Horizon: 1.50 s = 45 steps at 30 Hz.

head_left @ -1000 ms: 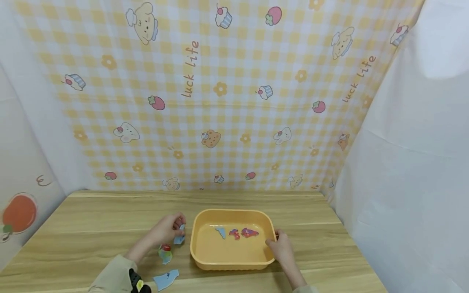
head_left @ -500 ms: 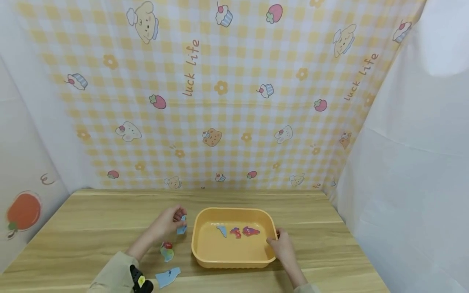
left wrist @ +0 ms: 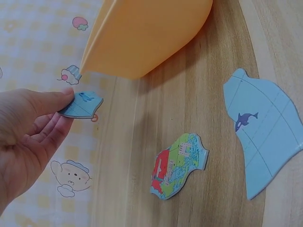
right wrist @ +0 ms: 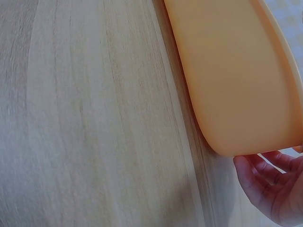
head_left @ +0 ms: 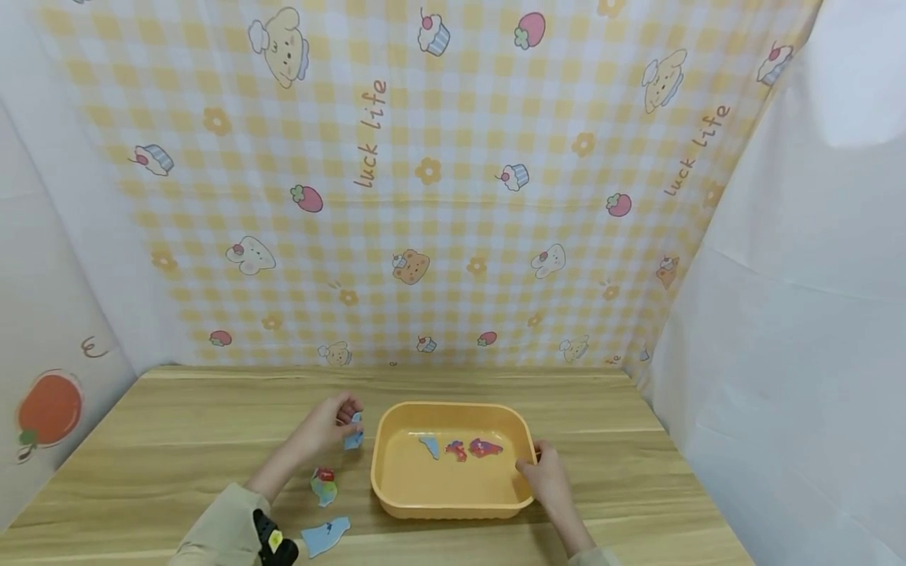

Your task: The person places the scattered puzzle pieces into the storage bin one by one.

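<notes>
My left hand (head_left: 327, 424) pinches a small light-blue puzzle piece (left wrist: 84, 105) between thumb and fingers, raised over the table just left of the tray. In the left wrist view a blue animal is printed on it. At the right end of the yellow plastic tray (head_left: 453, 491), my right hand (head_left: 548, 475) grips the rim, thumb inside. Within the tray lie a blue piece (head_left: 429, 447) and two red-purple pieces, one at the middle (head_left: 456, 450) and another to its right (head_left: 486, 447).
A red-and-green map piece (left wrist: 179, 165) and a larger blue piece with an orca print (left wrist: 265, 127) lie on the wooden table (head_left: 212, 440), left of the tray. A yellow checked cloth (head_left: 453, 236) hangs behind the table's far edge.
My left hand has lifted the blue piece slightly up and away from the table pieces. My right hand keeps its hold on the tray rim. The head view has shifted a little.
</notes>
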Motion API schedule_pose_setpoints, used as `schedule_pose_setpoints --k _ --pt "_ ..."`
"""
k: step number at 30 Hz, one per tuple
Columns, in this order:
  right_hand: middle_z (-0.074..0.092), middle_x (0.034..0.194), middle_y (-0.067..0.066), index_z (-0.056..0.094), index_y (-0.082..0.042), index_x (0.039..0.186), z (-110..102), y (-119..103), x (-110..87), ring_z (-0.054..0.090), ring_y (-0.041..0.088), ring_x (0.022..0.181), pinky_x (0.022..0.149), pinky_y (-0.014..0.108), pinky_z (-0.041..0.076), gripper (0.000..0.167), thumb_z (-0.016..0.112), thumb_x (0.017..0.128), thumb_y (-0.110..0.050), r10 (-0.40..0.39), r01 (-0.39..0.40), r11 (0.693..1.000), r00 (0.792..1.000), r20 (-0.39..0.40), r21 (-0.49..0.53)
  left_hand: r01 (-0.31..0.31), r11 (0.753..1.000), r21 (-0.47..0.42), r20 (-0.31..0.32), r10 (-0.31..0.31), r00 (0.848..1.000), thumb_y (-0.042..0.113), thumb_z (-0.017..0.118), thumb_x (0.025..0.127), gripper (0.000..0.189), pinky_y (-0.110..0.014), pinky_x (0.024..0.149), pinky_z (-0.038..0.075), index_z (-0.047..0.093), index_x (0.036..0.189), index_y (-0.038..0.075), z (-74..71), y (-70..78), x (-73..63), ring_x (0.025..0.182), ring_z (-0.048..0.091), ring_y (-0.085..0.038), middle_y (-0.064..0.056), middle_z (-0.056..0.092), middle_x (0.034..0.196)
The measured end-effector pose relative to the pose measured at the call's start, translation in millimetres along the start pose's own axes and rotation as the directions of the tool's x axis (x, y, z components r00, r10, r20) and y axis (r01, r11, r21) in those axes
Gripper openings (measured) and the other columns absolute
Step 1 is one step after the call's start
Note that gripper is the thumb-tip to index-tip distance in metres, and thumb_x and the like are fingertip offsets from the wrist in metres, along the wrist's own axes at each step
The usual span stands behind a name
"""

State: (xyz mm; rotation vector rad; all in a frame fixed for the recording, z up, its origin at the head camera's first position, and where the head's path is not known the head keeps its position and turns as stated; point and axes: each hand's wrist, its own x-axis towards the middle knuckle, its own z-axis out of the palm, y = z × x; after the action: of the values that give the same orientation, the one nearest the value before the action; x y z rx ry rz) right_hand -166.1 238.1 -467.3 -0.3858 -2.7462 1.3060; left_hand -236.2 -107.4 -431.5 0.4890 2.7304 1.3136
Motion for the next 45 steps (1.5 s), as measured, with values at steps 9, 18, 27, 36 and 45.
schedule_pose_setpoints --k 9,18,27,36,45 --pt "0.059 0.084 0.019 0.053 0.013 0.104 -0.2 -0.6 -1.4 0.058 0.02 0.07 0.061 0.031 0.053 0.034 0.061 0.076 -0.004 0.002 -0.002 1.0 1.0 0.002 0.0 0.016 1.0 0.012 -0.013 -0.016 1.0 -0.002 0.064 0.079 0.021 -0.03 0.076 0.049 0.054 0.098 -0.001 -1.0 0.9 3.7 0.086 0.056 -0.017 -0.009 0.058 0.092" --pt "0.06 0.084 0.019 0.053 0.013 0.103 -0.5 -1.0 -1.4 0.057 0.021 0.071 0.061 0.032 0.052 0.034 0.061 0.075 -0.004 -0.012 0.011 1.0 1.0 -0.015 -0.021 -0.008 1.0 0.003 -0.036 0.008 0.999 -0.003 0.063 0.08 0.02 -0.027 0.073 0.049 0.054 0.097 -0.001 -3.8 3.4 4.2 0.084 0.056 -0.017 -0.009 0.058 0.09" --pt "0.06 0.084 0.02 0.053 0.013 0.103 -0.5 -1.5 -1.5 0.058 0.021 0.07 0.061 0.033 0.053 0.034 0.061 0.075 -0.004 -0.01 0.01 1.0 1.0 -0.005 -0.007 -0.018 1.0 0.008 -0.047 0.018 0.999 -0.002 0.064 0.08 0.02 -0.026 0.071 0.049 0.055 0.097 -0.001 -5.5 3.0 4.5 0.083 0.055 -0.016 -0.009 0.059 0.09" --pt "0.06 0.085 0.02 0.053 0.013 0.104 -1.0 -1.7 -1.3 0.058 0.021 0.071 0.061 0.033 0.053 0.034 0.061 0.076 -0.004 0.002 -0.002 1.0 1.0 0.002 -0.004 -0.033 0.999 0.023 -0.053 0.034 0.998 0.0 0.064 0.08 0.021 -0.027 0.073 0.049 0.055 0.099 -0.001 -6.7 5.8 7.9 0.084 0.056 -0.017 -0.009 0.059 0.091" --pt "0.06 0.084 0.019 0.054 0.012 0.104 -0.1 -2.0 -1.4 0.058 0.02 0.071 0.061 0.032 0.053 0.033 0.061 0.075 -0.004 0.002 -0.003 1.0 1.0 -0.017 -0.023 -0.049 0.999 0.02 -0.045 0.05 0.998 0.001 0.064 0.081 0.021 -0.028 0.075 0.049 0.054 0.099 0.0 -6.8 9.6 12.8 0.085 0.056 -0.017 -0.009 0.059 0.091"
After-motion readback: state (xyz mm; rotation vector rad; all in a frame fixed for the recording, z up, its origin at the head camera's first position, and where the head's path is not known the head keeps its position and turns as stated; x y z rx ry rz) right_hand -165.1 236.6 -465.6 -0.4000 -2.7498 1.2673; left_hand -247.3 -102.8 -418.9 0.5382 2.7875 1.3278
